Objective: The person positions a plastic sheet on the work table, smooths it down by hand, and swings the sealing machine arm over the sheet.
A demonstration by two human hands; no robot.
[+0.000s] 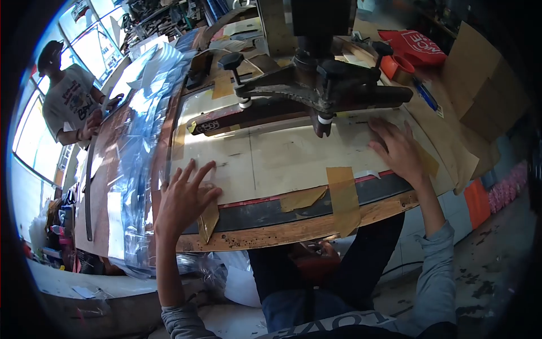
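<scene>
My left hand [185, 200] rests with spread fingers on the left end of a pale flat sheet [288, 155] on the bench. At the sheet's right end lies my right hand [398, 146], its fingers also stretched out and apart. Both hands hold nothing. Beyond them, a dark press head [305, 93] with black knobs carries a long bar [271, 113] across the sheet. Brown tape [342, 195] runs over the sheet's near edge, where a red line borders a dark strip [257, 213]. A strip of tape [209, 220] lies just below my left hand.
A person [70, 104] stands at the far left, by a table with clear plastic film [152, 101]. At the right are a red bag [415, 48], an orange tape roll [397, 69], a blue pen [424, 93] and a cardboard box [480, 85]. A wooden edge [271, 240] fronts the bench.
</scene>
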